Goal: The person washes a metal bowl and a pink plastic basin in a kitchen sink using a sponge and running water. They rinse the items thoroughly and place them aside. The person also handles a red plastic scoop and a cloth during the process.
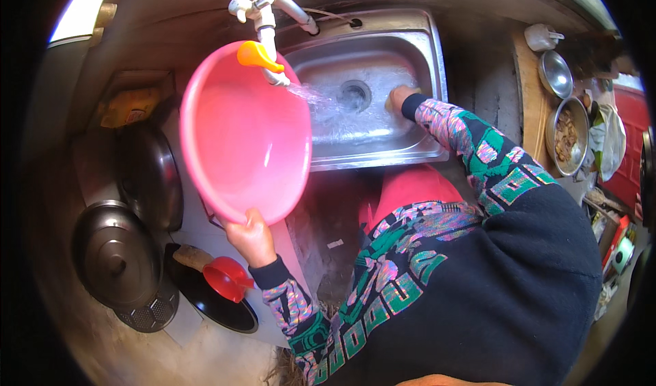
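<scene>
My left hand [251, 237] grips the lower rim of a pink plastic basin [251, 145]. The basin is tipped on its side, its hollow turned towards the stainless steel sink [379, 158], at the sink's left end. Water streams from a white plastic tap [277, 78] with an orange lever [256, 56] past the basin into the sink. Down inside the sink, at its right side, is my right hand [402, 99], holding a yellowish pad that is mostly hidden under it. The drain [354, 95] lies to the left of that hand, with water over it.
On the left are a dark wok [151, 175], a metal lid [117, 263], a black round lid [220, 304] and a red plastic ladle [228, 278]. A wooden board [533, 93] on the right bears a metal bowl [555, 73] and a basin of food pieces [566, 137].
</scene>
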A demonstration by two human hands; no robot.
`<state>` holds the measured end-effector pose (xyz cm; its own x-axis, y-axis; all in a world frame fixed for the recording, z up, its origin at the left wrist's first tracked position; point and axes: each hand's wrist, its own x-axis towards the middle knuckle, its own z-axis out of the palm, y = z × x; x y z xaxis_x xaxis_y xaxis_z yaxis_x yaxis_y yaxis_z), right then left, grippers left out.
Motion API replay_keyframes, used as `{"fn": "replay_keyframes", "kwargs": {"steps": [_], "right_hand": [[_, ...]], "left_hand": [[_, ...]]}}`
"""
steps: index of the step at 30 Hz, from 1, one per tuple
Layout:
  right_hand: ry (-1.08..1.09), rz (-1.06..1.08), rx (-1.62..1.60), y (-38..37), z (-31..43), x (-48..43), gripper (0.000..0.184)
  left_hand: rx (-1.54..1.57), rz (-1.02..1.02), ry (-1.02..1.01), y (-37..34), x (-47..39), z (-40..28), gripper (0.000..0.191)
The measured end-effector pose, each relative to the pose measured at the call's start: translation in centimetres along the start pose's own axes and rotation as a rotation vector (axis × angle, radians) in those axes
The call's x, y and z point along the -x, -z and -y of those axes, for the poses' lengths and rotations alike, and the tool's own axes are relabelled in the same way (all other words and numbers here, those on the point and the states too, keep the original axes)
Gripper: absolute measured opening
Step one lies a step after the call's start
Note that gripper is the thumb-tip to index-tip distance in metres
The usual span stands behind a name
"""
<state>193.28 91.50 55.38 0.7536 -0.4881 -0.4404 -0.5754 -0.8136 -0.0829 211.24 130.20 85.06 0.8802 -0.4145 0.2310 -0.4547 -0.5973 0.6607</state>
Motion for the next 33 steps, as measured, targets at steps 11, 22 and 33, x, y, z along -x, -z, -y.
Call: {"fn": "replay_keyframes", "kwargs": {"steps": [11,22,33], "right_hand": [[0.140,-0.454,0.063,-2.4,3.0,-7.0,0.036],[-0.031,-0.309,-0.561,16.5,-3.0,10.6,0.029],[0.097,-0.667,-0.586,14.2,-5.6,-8.0,0.022]], "left_hand": [[1.165,0.185,1.143,-2.5,8.4,2.8,0.058],[1.083,0.249,1.047,-2.2,10.5,2.1,0.056],[1.061,0.204,1.129,-3.7,13.1,3.8,0.041]]}}
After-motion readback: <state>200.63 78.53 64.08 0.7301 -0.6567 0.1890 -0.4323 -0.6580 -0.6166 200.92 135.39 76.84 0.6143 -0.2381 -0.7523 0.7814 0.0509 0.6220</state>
